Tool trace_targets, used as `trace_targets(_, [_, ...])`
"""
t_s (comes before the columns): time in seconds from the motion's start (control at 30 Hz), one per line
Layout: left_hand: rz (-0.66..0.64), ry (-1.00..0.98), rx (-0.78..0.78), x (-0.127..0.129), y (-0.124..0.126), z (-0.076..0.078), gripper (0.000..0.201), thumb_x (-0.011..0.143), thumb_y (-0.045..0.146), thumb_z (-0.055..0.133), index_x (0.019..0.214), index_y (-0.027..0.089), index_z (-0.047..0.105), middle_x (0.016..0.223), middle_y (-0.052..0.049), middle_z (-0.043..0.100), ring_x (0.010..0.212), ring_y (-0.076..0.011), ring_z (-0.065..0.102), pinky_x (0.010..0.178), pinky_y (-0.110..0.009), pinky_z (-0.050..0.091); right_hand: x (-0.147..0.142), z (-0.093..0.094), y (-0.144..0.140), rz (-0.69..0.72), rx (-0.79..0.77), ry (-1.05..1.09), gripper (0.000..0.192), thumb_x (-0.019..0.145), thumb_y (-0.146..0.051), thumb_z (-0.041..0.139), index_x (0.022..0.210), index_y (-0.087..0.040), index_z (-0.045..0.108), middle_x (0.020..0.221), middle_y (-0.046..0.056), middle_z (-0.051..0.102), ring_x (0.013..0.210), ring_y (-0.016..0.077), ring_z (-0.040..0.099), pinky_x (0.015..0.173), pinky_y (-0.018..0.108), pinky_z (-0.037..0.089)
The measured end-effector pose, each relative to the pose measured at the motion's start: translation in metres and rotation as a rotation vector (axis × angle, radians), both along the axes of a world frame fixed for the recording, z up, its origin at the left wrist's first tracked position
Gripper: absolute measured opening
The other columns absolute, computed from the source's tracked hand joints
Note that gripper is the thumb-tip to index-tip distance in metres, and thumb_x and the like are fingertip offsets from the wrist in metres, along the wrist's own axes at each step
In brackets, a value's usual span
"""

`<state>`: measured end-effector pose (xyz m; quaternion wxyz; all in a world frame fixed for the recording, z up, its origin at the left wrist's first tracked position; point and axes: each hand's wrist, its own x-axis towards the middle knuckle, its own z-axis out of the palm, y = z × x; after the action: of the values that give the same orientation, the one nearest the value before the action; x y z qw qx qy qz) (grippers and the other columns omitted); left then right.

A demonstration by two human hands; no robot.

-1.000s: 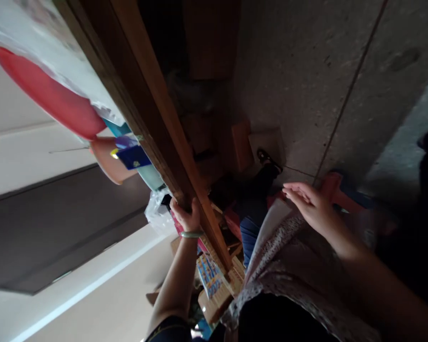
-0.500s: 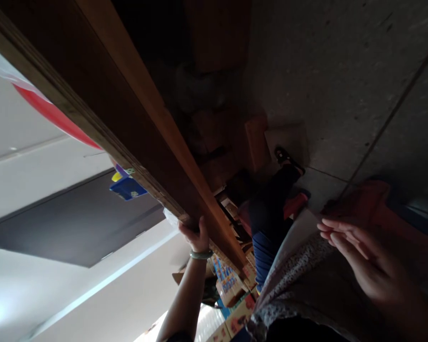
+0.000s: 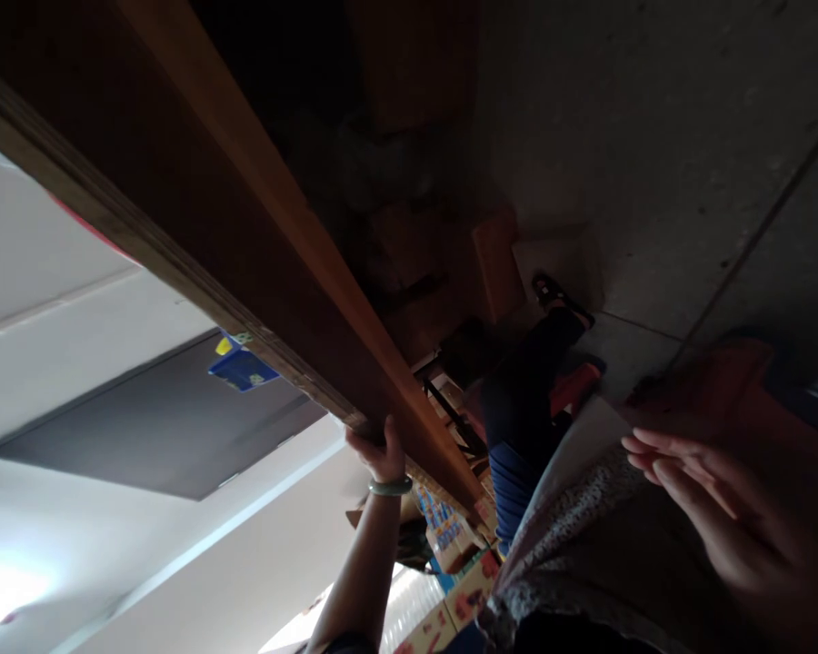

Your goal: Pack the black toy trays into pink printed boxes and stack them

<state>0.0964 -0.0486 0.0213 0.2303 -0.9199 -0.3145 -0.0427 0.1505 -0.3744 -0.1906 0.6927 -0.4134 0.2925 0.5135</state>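
- Nearest on my feed is the right grip [image 3: 713, 509], the person's bare hand: fingers loosely bent, nothing visible in them. Over the last second it has slid lower and farther right in view. Its fingertips lie at the edge of the pale cloth [image 3: 593, 436] worn over the lap; I can't tell whether they touch it.
- Next comes the left grip [image 3: 380, 454], wearing a green bangle [image 3: 390, 488]. It stays clasped on the edge of the wooden counter [image 3: 245, 291], so I judge it a steady anchor while the right hangs free.
- The counter runs diagonally up the left side of my view, its underside now filling more of it; the viewpoint seems to have sunk or tipped.
- That hides much of what I could see on top: only a sliver of a red thing [image 3: 94, 232] remains, and a blue container [image 3: 242, 371] pokes past the edge beside something yellow [image 3: 224, 346]. I judge my read of the counter top poorer now.
- Farther down, a shoe [image 3: 552, 295] rests on the dim floor [image 3: 688, 118]; the space under the counter is too dark to read.
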Motion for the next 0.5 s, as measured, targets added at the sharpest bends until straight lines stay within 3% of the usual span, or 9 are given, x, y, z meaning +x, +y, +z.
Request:
trace_targets(0.23, [0.020,-0.001,0.023,0.000,-0.004,-0.002,0.062,0.076,0.048,0.066,0.122,0.017,0.038,0.099,-0.008,0.054,0.084,-0.0173,0.055,0.078,-0.033,0.051,-0.012,-0.002,-0.005,0.007,0.037,0.146,0.041,0.087,-0.058,0.050,0.108,-0.027,0.066,0.115,0.010,0.068,0.104,0.0251,0.066,0.082,0.033,0.061])
trace_targets(0.33, [0.009,0.004,0.012,-0.005,-0.001,0.002,0.061,0.077,0.047,0.066,0.123,0.018,0.038,0.101,-0.009,0.054,0.087,-0.0185,0.055,0.080,-0.033,0.051,-0.019,-0.004,0.001,0.005,0.048,0.151,0.041,0.081,-0.058,0.059,0.108,-0.028,0.066,0.116,0.009,0.068,0.103,0.0251,0.067,0.083,0.032,0.060])
trace_targets(0.5, [0.009,0.049,-0.059,-0.018,0.007,0.008,0.059,0.079,0.042,0.065,0.128,0.020,0.039,0.109,-0.011,0.054,0.097,-0.0229,0.056,0.087,-0.039,0.049,-0.038,-0.020,0.022,-0.064,0.026,0.075,0.042,0.072,-0.061,0.064,0.094,-0.025,0.069,0.101,0.010,0.073,0.088,0.0255,0.071,0.071,0.031,0.063])
